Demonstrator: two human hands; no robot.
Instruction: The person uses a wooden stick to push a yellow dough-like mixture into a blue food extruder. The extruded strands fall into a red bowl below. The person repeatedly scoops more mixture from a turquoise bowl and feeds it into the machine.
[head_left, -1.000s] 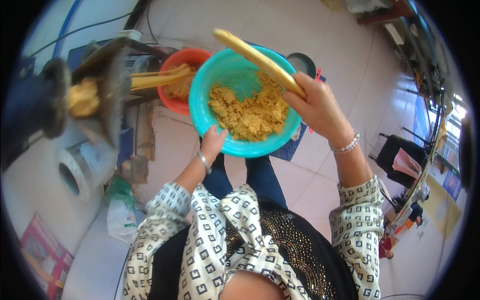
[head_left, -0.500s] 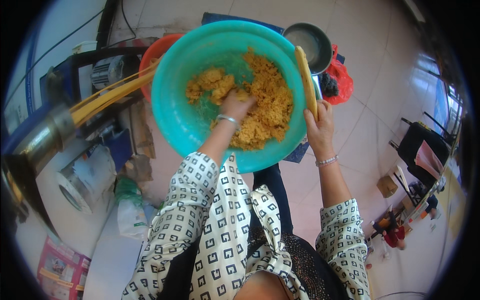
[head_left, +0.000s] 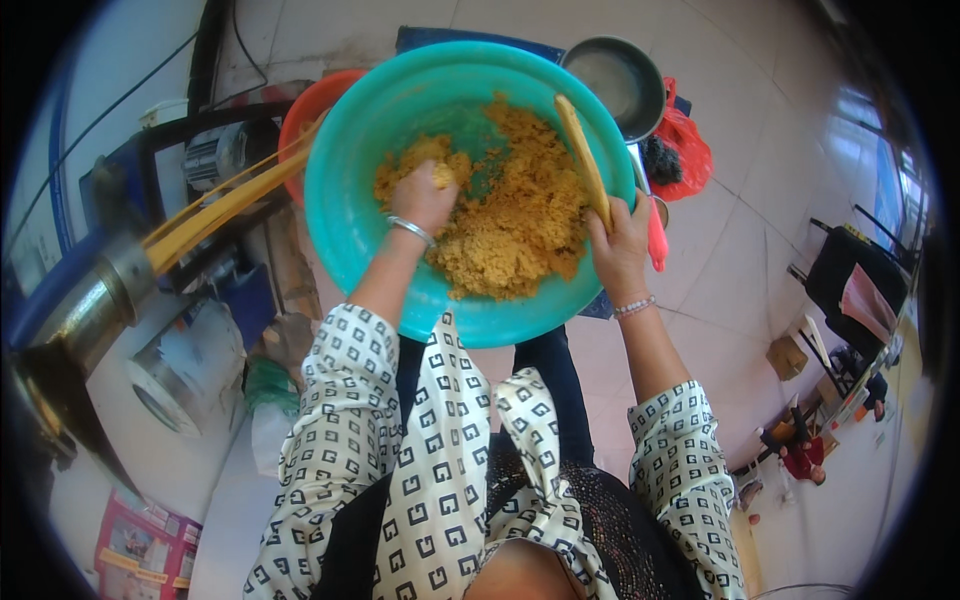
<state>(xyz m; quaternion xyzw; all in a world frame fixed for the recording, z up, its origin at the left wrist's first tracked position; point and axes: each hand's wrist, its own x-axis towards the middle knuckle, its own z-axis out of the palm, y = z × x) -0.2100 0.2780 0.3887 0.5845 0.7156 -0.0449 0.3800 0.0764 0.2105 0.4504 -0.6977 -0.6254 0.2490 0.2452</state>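
A wide turquoise basin (head_left: 340,235) in front of me holds crumbly yellow dough (head_left: 515,215), heaped mostly in its middle and right. At the left of the heap my left hand (head_left: 424,196) is sunk among the crumbs, fingers curled on a clump of dough that shows beside the thumb. My right hand (head_left: 620,245) grips the lower end of a wooden stick (head_left: 584,160) at the basin's right rim. The stick slants up and left over the dough, its far end above the inside of the basin.
At the left, a machine with a metal spout (head_left: 100,285) has yellow strands (head_left: 235,210) hanging from it toward an orange basin (head_left: 300,125). A dark pan (head_left: 615,85), a red plastic bag (head_left: 688,150) and a pink-handled utensil (head_left: 657,240) lie beyond the right rim. A black chair (head_left: 850,285) stands farther right.
My left hand has moved left from the middle of the dough with a clump. The right hand and stick have shifted inward over the basin, and the pink handle has come into sight.
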